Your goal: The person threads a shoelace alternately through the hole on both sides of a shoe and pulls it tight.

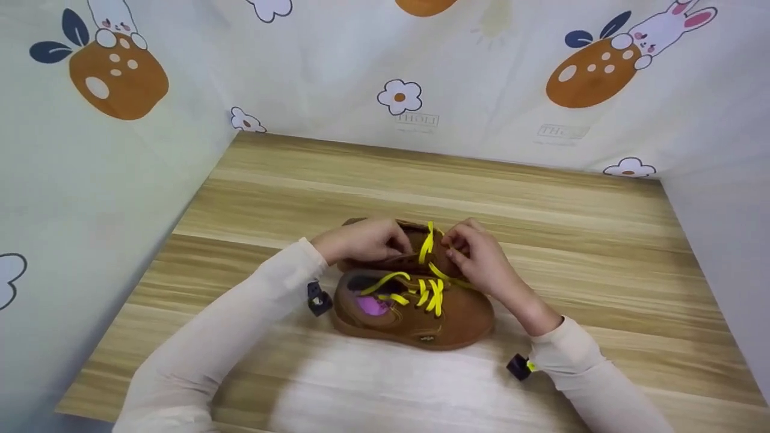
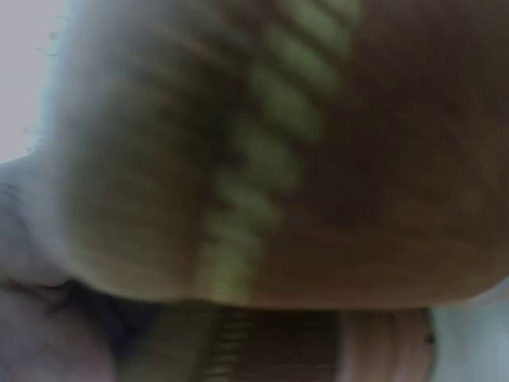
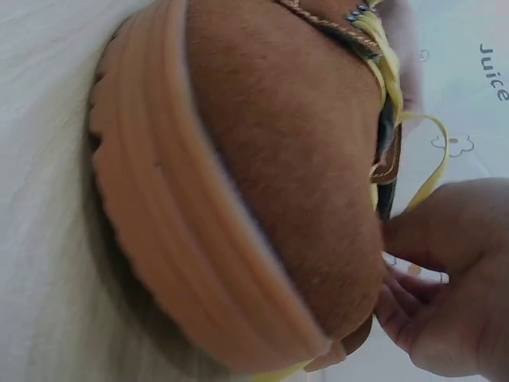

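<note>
Two brown shoes with yellow laces lie side by side. The near shoe [image 1: 463, 316] has its lace threaded crosswise, with loose ends by the opening and a purple insole patch inside. Behind it, the far shoe [image 1: 355, 264] is partly covered by the hands. My left hand [image 1: 370, 240] reaches over its opening, curled fingers gripping the upper's edge; the fingertips are partly hidden. Over the toe side, my right hand [image 1: 484, 258] pinches the far shoe's yellow shoelace [image 3: 437, 171], which loops up to the fingers in the right wrist view. The left wrist view shows a blurred brown shoe [image 2: 398, 199] up close.
The shoes rest on a wood-grain table [image 1: 289, 174]. A pale curtain [image 1: 325, 66] printed with fruit, rabbits and flowers encloses it behind and at the sides. Small dark wrist cameras hang below both cuffs, the left camera [image 1: 319, 299] close to the near shoe's heel.
</note>
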### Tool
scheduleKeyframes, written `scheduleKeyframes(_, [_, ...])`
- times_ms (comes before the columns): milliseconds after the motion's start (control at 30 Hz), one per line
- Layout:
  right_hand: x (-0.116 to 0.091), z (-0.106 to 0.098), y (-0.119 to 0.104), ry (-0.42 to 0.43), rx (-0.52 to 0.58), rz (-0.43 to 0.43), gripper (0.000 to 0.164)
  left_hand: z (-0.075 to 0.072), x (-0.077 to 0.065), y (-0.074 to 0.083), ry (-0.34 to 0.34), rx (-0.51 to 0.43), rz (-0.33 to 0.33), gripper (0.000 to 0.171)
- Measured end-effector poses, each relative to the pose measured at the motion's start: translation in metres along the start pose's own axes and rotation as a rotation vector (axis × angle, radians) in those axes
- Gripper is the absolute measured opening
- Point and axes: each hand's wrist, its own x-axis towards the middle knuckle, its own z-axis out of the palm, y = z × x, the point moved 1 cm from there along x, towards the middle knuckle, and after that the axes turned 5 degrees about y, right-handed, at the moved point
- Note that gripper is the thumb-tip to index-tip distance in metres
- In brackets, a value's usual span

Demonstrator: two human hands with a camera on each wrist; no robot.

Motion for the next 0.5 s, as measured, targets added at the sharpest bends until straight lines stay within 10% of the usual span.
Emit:
scheduleKeyframes(133, [-0.001, 0.004, -0.001, 0.034, -0.043, -0.045, 0.023, 0.000, -0.004, -0.004, 0.075, 0.109, -0.004, 0.016])
scheduleKeyframes(333, [-0.001, 0.004, 0.000, 0.007, -0.031, -0.023, 0.027, -0.038, -0.034, -0.007, 0.292, 0.381, -0.120, 0.009])
scheduleKeyframes(500, [-0.001, -0.001, 0.000, 0.028, -0.060, -0.013, 0.029, -0.043, -0.047, -0.012, 0.305, 0.418, -0.131, 0.009])
